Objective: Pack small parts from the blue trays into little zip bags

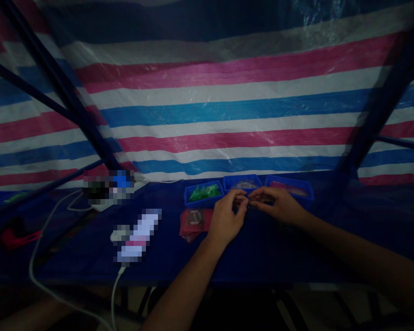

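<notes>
My left hand (228, 215) and my right hand (280, 205) meet over the blue table, fingertips pinched close together. A tiny dark thing shows between them, too small and dim to name. Just beyond my fingers stands a blue tray (241, 177) with clear, thin items inside. Left of it, another blue tray (186, 197) holds green pieces (204, 192). On the right, a third blue tray (310, 195) contains flat reddish-pink items (287, 187). A stack of red packets (193, 223) with a dark patch on top lies beside my left wrist, partly covered by it.
A blurred-out phone (141, 236) lies on the left with a white cable (116, 285) running from it. Behind it are a power strip (106, 203) and plugs. Blue metal poles (376, 110) frame a striped sheet (227, 110). Another person's arm (37, 312) shows at lower left.
</notes>
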